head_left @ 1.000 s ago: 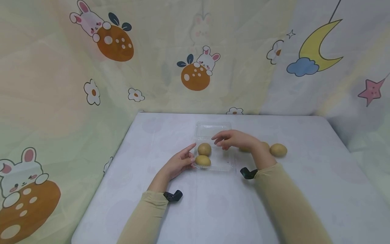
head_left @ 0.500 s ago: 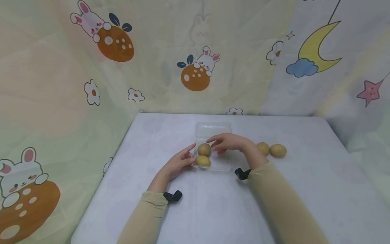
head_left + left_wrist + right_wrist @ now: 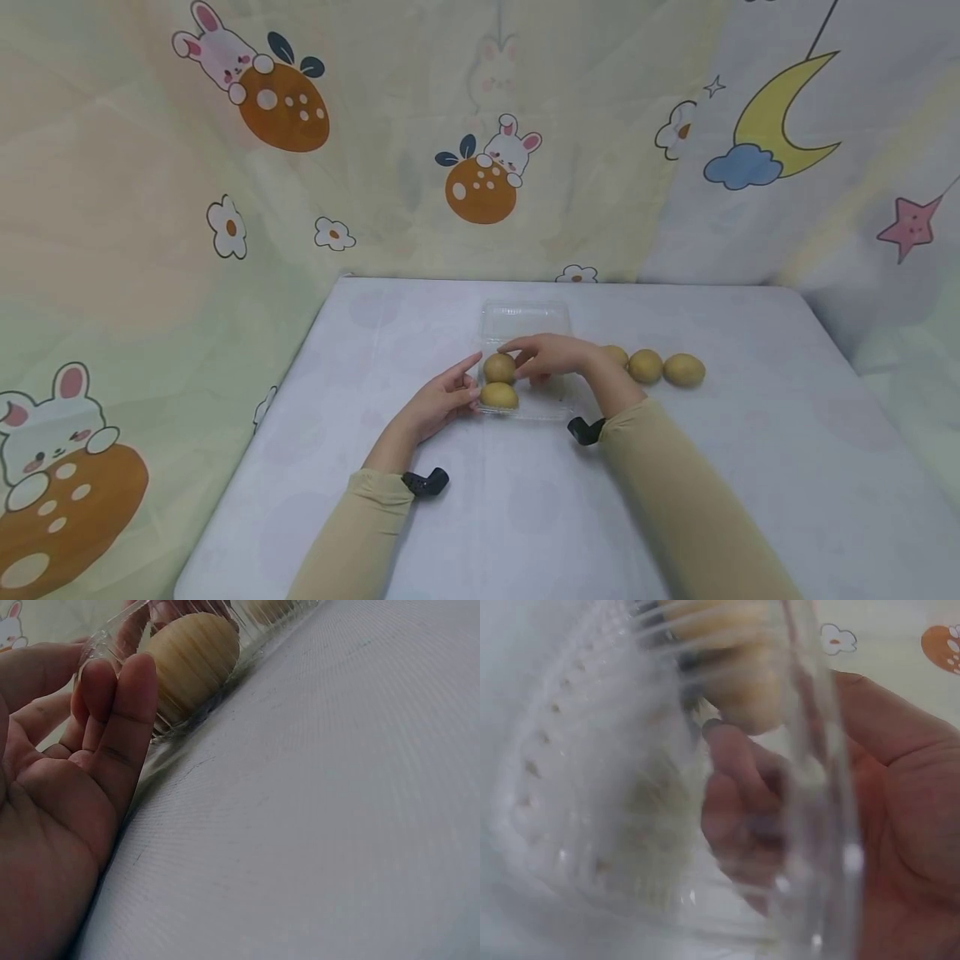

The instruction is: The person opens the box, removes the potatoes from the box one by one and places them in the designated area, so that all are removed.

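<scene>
A clear plastic clamshell container (image 3: 543, 402) lies on the table with its lid (image 3: 525, 320) laid back. Two yellow-brown potatoes sit along its left side, a rear potato (image 3: 498, 368) and a front potato (image 3: 499, 396). My left hand (image 3: 441, 403) pinches the container's left edge beside the front potato; in the left wrist view its fingertips (image 3: 135, 682) meet the clear wall. From the right, my right hand (image 3: 553, 356) reaches over the container and holds the rear potato between thumb and fingers. The right wrist view is blurred, with the container wall in front of the fingers.
Right of the container, three more potatoes form a row: one partly behind the right wrist (image 3: 617, 354), a middle potato (image 3: 646, 366) and an end potato (image 3: 684, 370). A white cloth covers the table (image 3: 495, 517). A printed curtain (image 3: 390, 167) hangs behind it.
My right hand has moved left and slightly down over the container to the rear potato, which has shifted a little left. The left hand stays in place.
</scene>
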{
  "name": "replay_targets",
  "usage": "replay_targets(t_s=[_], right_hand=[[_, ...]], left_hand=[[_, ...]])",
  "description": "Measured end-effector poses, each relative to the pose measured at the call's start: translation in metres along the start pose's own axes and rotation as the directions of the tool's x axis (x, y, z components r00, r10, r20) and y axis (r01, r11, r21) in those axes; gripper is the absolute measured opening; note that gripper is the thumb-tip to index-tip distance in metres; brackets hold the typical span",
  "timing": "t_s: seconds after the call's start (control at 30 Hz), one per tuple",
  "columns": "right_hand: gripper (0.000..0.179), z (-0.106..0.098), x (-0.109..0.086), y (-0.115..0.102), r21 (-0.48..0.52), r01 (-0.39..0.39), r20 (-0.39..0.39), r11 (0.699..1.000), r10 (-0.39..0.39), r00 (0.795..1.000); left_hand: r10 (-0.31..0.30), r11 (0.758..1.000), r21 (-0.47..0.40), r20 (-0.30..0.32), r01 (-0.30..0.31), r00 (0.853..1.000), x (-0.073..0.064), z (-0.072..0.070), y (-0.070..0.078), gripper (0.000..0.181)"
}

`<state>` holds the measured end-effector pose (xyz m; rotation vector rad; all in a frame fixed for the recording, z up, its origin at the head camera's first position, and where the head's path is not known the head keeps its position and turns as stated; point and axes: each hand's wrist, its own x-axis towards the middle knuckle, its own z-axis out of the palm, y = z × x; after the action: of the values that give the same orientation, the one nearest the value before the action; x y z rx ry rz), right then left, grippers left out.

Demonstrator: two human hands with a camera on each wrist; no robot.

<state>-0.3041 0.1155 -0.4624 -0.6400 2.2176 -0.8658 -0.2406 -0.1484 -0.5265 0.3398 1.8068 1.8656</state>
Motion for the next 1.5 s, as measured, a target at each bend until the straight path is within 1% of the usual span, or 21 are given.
replay_targets(t_s=[0.13, 0.37, 0.47, 0.6, 0.77, 0.87, 1.0, 1.23, 1.33, 1.5], right_hand=[[0.055, 0.004, 0.003, 0.001, -0.005, 0.003, -0.013, 1.0, -0.003, 1.0], [0.047, 0.007, 0.007, 0.002, 0.0, 0.015, -0.045, 1.0, -0.015, 0.999], [0.05, 0.007, 0.008, 0.002, -0.004, 0.02, -0.035, 1.0, -0.02, 0.999], [0.057, 0.009, 0.009, 0.003, -0.015, 0.004, -0.015, 1.0, -0.004, 1.0], [0.052, 0.012, 0.011, 0.004, -0.006, -0.005, -0.011, 1.0, 0.005, 1.0], [0.049, 0.014, 0.012, 0.005, -0.002, -0.01, -0.023, 1.0, 0.01, 1.0], [0.052, 0.016, 0.012, 0.004, -0.011, -0.016, -0.049, 1.0, 0.016, 0.999], [0.049, 0.017, 0.013, 0.004, -0.031, 0.002, -0.103, 1.0, -0.006, 0.995], [0.048, 0.018, 0.014, 0.004, -0.026, 0.002, -0.111, 1.0, -0.005, 0.994], [0.048, 0.018, 0.015, 0.005, -0.032, 0.004, -0.119, 0.999, -0.008, 0.993]], left_hand=[[-0.001, 1.0, -0.001, 0.001, 0.001, 1.0, 0.001, 0.0, 0.0, 0.071], [-0.004, 1.0, 0.0, -0.003, 0.004, 1.0, 0.001, 0.0, 0.001, 0.072], [-0.014, 1.0, -0.004, -0.01, 0.014, 1.0, 0.001, 0.0, 0.001, 0.071], [-0.01, 1.0, -0.006, -0.007, 0.009, 1.0, 0.001, 0.0, 0.0, 0.07], [-0.005, 1.0, -0.009, 0.001, 0.006, 1.0, 0.001, -0.001, -0.002, 0.071], [-0.008, 1.0, -0.008, 0.003, 0.008, 1.0, 0.001, -0.001, -0.002, 0.071], [-0.005, 1.0, -0.005, -0.006, 0.005, 1.0, 0.001, 0.0, -0.001, 0.07], [-0.007, 1.0, 0.0, -0.011, 0.007, 1.0, 0.0, 0.0, -0.001, 0.069], [-0.018, 1.0, -0.001, -0.018, 0.018, 1.0, 0.001, -0.001, -0.002, 0.068], [-0.018, 1.0, 0.007, -0.019, 0.018, 1.0, 0.001, -0.001, -0.002, 0.067]])
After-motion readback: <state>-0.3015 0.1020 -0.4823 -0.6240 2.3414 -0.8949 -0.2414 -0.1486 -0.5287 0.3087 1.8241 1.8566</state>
